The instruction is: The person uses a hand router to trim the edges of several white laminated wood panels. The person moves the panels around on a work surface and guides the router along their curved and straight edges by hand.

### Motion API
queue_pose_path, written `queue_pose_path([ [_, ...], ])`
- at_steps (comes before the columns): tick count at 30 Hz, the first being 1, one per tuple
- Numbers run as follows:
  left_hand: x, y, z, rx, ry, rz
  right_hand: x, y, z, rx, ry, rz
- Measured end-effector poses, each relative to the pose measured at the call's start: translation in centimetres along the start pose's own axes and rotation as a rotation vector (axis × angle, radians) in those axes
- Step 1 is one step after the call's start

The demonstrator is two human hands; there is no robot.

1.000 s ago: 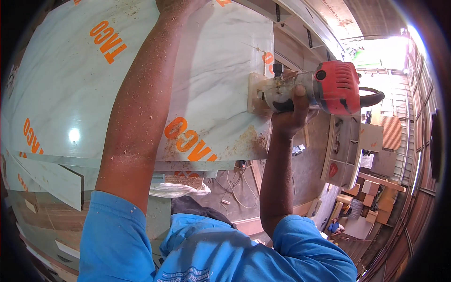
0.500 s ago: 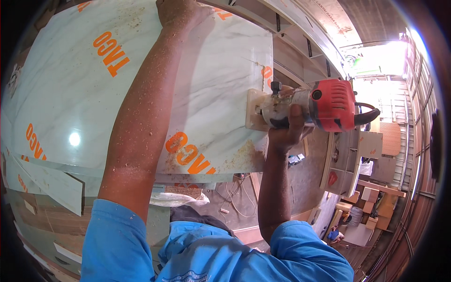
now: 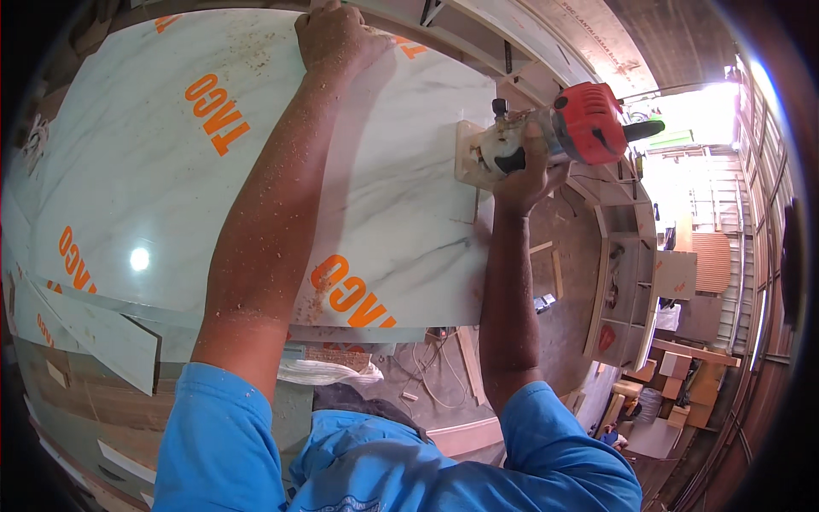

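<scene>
Wrapping round the body of a red router [image 3: 591, 124], the right grip [image 3: 527, 175] has its fingers closed on it, pale square base [image 3: 468, 154] at the right edge of a white marbled sheet [image 3: 409, 162]. Left grip [image 3: 334, 41] is at the far edge; can't tell if it's pinching or just resting. Sawdust [image 3: 260, 53] dots the sheet, plus 1 glare spot [image 3: 140, 259].
</scene>
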State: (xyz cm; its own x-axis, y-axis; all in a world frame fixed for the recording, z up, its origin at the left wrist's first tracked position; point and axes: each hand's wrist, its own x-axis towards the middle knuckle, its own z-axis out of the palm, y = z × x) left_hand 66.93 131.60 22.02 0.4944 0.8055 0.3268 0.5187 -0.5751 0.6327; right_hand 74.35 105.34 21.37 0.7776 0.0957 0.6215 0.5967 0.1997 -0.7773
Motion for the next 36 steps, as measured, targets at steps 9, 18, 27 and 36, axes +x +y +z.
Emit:
queue_pose_path([
  [9,0.6,-1.6,1.6,0.152,-0.076,0.097,1.9,0.6,1.9,0.125,-0.057,0.069],
  [18,0.7,-1.5,1.1,0.134,-0.092,0.053,2.3,1.3,2.0,0.149,-0.055,0.066],
  [27,0.1,-1.7,0.7,0.090,0.014,0.105,3.4,-2.2,2.4,0.157,-0.101,0.064],
  [36,0.8,-3.4,1.7,-0.131,0.160,0.138,7.5,-14.4,-7.6,0.009,-0.088,-0.131],
])
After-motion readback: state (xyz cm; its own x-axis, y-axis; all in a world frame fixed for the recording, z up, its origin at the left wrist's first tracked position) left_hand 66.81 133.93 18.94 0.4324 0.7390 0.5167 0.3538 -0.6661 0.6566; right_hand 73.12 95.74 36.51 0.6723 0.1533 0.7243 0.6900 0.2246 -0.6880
